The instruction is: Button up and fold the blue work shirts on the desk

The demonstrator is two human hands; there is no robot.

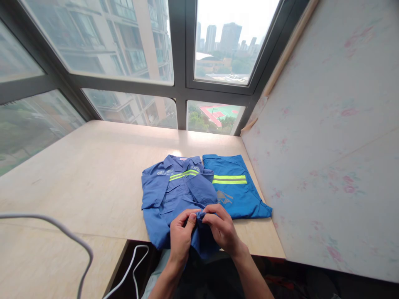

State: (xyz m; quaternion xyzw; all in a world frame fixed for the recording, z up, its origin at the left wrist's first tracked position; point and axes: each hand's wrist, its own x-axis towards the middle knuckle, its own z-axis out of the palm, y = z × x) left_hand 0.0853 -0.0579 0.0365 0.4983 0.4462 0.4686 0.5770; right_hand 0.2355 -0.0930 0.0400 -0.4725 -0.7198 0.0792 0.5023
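A blue work jacket [174, 195] with a collar and a yellow-and-grey reflective stripe lies on the wooden surface, its sleeves folded over the front. Its lower edge is lifted towards me. My left hand [182, 232] pinches the bunched hem between thumb and fingers. Close beside it, my right hand [221, 226] grips the same bunch of cloth, fingers curled. What lies inside the pinched fold is hidden. To the right, a brighter blue folded garment [230, 166] with a matching stripe lies flat, partly covered by the jacket's sleeve.
The pale wooden surface [77, 178] runs back to grey-framed windows [181, 62]. A floral-papered wall [324, 145] bounds the right side. A white cable [71, 234] loops at the left front, and another thin cable [132, 259] hangs by a dark gap in the surface's front edge.
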